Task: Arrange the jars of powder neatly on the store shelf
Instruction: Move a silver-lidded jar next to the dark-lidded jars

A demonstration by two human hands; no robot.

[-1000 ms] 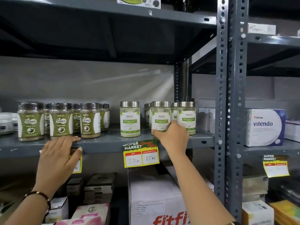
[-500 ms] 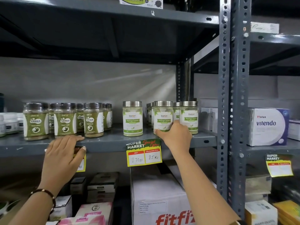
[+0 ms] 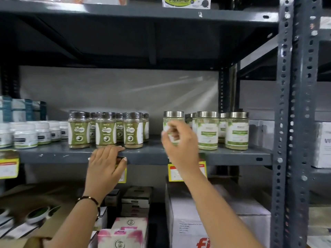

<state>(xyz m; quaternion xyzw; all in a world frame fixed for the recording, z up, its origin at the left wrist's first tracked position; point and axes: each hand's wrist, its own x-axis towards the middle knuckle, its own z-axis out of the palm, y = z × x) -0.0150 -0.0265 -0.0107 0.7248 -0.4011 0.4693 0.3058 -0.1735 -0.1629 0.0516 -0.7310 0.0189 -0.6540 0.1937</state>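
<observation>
Two hands up at the shelf (image 3: 146, 155). Right hand (image 3: 179, 140) is raised in front of the lone steel-lidded jar (image 3: 173, 122), fingers loosely curled and partly spread; blur makes it hard to tell whether they touch the jar, and it doesn't look gripped. Left hand (image 3: 107, 161) lies flat over the shelf's front lip, fingers on top, thumb under the edge, holding nothing but the shelf.

That lone jar stands apart, left of the steel-lidded group (image 3: 220, 129), which sits at the shelf's right end by the upright post (image 3: 286, 122). Left of the lone jar is a gap, then the dark-lidded green jars (image 3: 107, 129), packed in rows, front ones near the lip just above the left hand. White tubs (image 3: 32, 133) sit further left.

Risks, as I judge them:
- a quick or off-centre grab could tip the lone jar forward off the shelf
- sliding it right too hard could knock the neighbouring steel-lidded jars into each other or push one at the post
- the left hand's fingertips are close to the front dark-lidded jars; a shift could nudge one over the lip onto the boxes (image 3: 132, 228) below
</observation>
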